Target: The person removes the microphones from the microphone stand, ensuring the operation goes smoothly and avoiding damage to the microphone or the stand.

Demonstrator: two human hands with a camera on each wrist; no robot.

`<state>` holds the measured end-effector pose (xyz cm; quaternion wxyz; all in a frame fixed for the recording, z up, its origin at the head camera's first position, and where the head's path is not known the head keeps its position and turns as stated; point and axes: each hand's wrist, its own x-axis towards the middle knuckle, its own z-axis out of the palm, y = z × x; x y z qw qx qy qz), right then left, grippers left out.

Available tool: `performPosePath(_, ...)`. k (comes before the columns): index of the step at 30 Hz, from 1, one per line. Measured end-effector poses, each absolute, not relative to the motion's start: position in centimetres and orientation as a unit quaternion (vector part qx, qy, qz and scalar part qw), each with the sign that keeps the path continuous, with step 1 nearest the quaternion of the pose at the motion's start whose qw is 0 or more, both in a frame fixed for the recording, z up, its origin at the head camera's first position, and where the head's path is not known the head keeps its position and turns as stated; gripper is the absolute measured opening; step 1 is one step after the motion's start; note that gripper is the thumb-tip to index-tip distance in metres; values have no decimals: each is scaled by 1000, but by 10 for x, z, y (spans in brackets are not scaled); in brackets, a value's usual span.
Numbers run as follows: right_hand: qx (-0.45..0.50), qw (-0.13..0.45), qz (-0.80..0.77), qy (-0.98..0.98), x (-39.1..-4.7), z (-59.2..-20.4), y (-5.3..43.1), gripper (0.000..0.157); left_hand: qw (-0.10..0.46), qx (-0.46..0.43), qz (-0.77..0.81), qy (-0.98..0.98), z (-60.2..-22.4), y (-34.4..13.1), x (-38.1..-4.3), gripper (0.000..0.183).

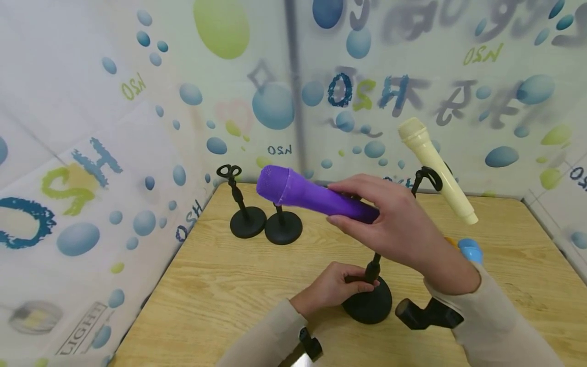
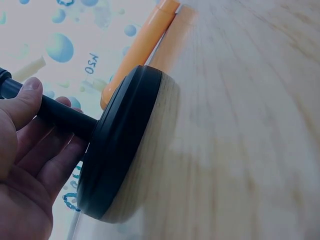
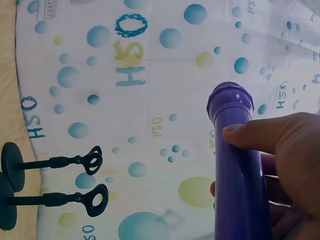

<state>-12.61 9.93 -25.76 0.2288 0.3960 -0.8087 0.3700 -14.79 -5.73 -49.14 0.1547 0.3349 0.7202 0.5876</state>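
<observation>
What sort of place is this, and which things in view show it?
Probably a small indoor tabletop workspace rather than a stage: a wooden table stands near bubble-printed walls, with black microphone stands on it and a purple microphone above.

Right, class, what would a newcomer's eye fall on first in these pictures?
The purple microphone, held in the right hand above the table, stands out first. Then comes the cream microphone, tilted in a black clip towards the right. Lower down, the left hand holds a black stand.
</observation>
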Motion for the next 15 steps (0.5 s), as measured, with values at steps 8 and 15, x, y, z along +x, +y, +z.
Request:
performPosePath(8,399,250,351,-810,-126,-254,104,41,155,333,592,717,-491,-56,-148,22)
performPosePath(15,385,251,342,-820,-124,-255,114,42,168,312,599,718,-487,-55,-146,23)
